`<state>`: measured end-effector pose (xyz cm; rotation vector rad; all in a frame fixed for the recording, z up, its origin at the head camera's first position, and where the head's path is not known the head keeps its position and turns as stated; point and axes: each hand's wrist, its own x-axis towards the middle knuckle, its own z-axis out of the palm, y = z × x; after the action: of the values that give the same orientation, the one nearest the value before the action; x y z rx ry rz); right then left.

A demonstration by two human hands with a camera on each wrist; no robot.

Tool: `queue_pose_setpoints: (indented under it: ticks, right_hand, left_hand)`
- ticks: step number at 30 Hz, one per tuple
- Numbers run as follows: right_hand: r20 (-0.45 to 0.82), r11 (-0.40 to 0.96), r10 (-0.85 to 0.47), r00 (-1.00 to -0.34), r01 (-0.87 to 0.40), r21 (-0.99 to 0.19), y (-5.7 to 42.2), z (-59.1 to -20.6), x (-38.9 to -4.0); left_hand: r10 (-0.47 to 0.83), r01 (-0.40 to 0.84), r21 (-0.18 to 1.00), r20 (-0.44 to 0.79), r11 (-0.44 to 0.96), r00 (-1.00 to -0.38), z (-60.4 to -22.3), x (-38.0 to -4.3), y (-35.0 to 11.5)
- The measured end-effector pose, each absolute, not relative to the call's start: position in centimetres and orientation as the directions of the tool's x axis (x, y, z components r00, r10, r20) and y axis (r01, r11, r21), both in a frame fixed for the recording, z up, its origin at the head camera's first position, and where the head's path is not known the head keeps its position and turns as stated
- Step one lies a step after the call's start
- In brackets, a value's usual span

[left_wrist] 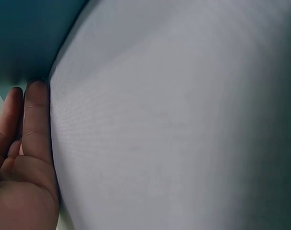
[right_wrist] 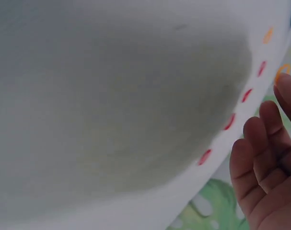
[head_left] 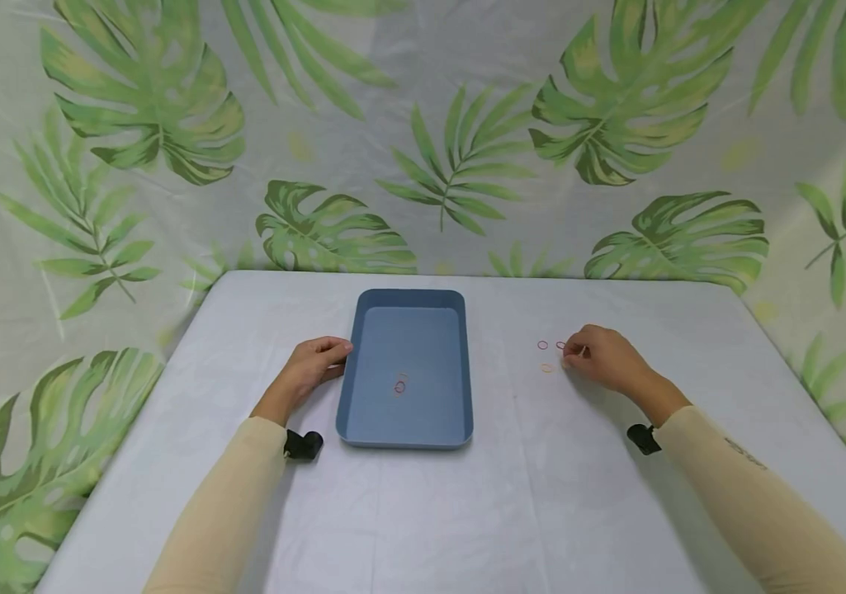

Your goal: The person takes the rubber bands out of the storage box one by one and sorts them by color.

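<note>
My right hand [head_left: 604, 359] is low over the right side of the table, thumb and index finger pinching an orange rubber band [right_wrist: 282, 70]. Its other fingers are loosely bent. Close by on the cloth lie a red rubber band [head_left: 543, 345] and an orange one [head_left: 546, 368]; more red bands [right_wrist: 229, 121] line up in the right wrist view, partly hidden by the hand in the head view. Left of centre, my left hand [head_left: 311, 367] touches the outer left wall of a blue tray [head_left: 344, 412] with nearly straight fingers. Several thin bands [head_left: 399, 387] lie inside it.
A white cloth [head_left: 445, 520] covers the table. Behind it hangs a leaf-print curtain [head_left: 460, 165], which also shows along both sides. Black wrist cameras [head_left: 304, 445] are strapped below the sleeves.
</note>
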<state>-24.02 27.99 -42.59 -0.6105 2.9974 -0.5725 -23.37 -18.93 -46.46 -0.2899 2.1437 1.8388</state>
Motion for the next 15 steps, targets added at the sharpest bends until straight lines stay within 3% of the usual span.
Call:
queue_pose_setpoints:
  ticks: [15]
  right_hand:
    - [0.021,0.871,-0.363,-0.932,-0.347,-0.348,27.9,-44.3,-24.2]
  left_hand:
    - [0.039,-0.340,0.928,-0.349,0.153,-0.936,-46.4,-23.4,-18.9]
